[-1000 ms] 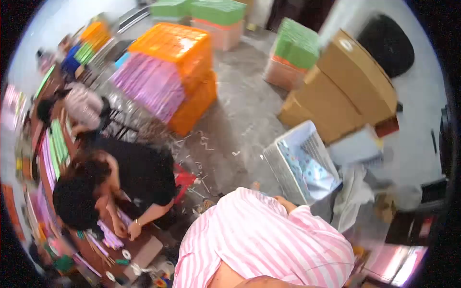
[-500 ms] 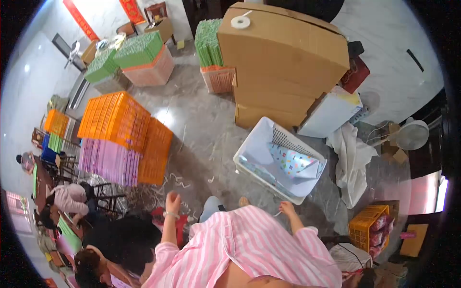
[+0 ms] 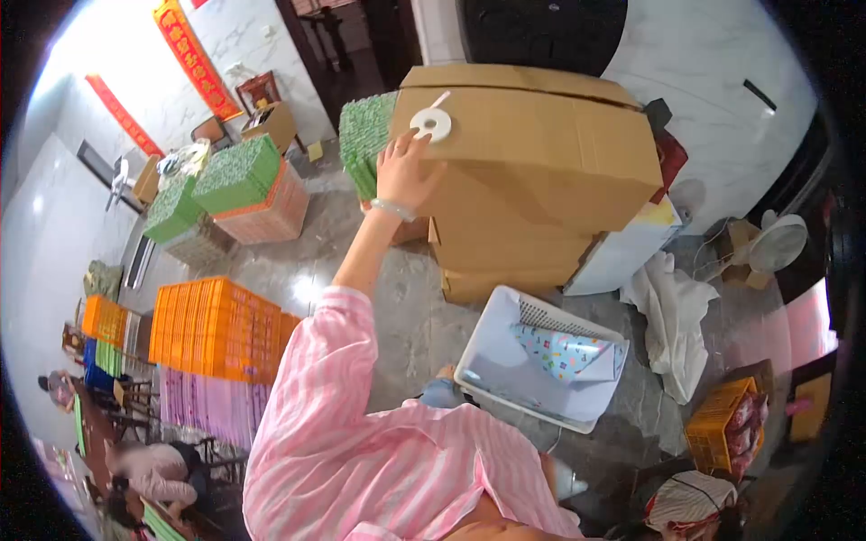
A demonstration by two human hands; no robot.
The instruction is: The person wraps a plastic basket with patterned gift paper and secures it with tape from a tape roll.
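Note:
My left hand [image 3: 406, 171], with a bracelet at the wrist, reaches forward over the large cardboard box [image 3: 541, 135]. Its fingers are stretched out and apart, the fingertips right at the near edge of a white roll of tape or ribbon [image 3: 431, 125]. The roll lies flat on top of the box, its loose end sticking out toward the back. My right hand is out of view. Below the box stands a white plastic basket [image 3: 526, 413] lined with pale sheeting, a patterned light-blue piece [image 3: 559, 350] inside it.
Stacked orange crates [image 3: 216, 329] stand on the left over purple bundles [image 3: 212, 406]. Green bundles [image 3: 239, 176] top crates farther back. A fan [image 3: 778, 243], a white sack [image 3: 667, 334] and a yellow crate [image 3: 722, 424] are on the right. A person [image 3: 153, 469] bends at lower left.
My left hand has risen from beside my body to the roll on the box. My right hand has gone out of view. The view has shifted, and I stand nearer the box.

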